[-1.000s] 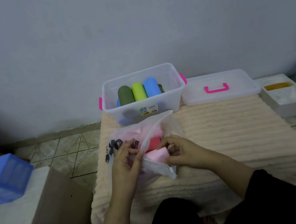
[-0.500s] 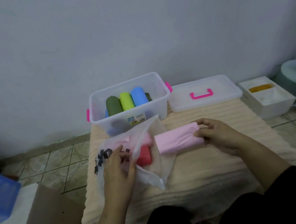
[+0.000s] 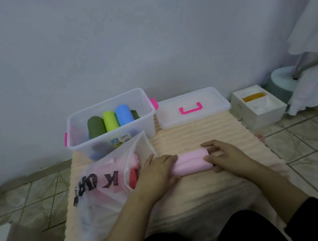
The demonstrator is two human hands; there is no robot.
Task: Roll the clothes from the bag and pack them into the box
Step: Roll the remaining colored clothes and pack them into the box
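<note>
Pink cloth held at both ends on the mat

Pink cloth (image 3: 191, 164), a folded bundle, lies across the mat (image 3: 207, 133) with its long axis left to right, between the hands. The left hand (image 3: 157, 172) grips its left end beside the bag (image 3: 102, 190); the right hand (image 3: 227, 154) pinches its right end. The box (image 3: 111, 123) stands at the mat's far edge.

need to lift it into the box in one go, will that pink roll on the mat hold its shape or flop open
The pink roll is soft cloth, so it will probably sag if lifted by one end. Both hands, left and right, grip its ends, which should keep it wound. It looks light, and the ridged mat should stop it rolling away.
</note>
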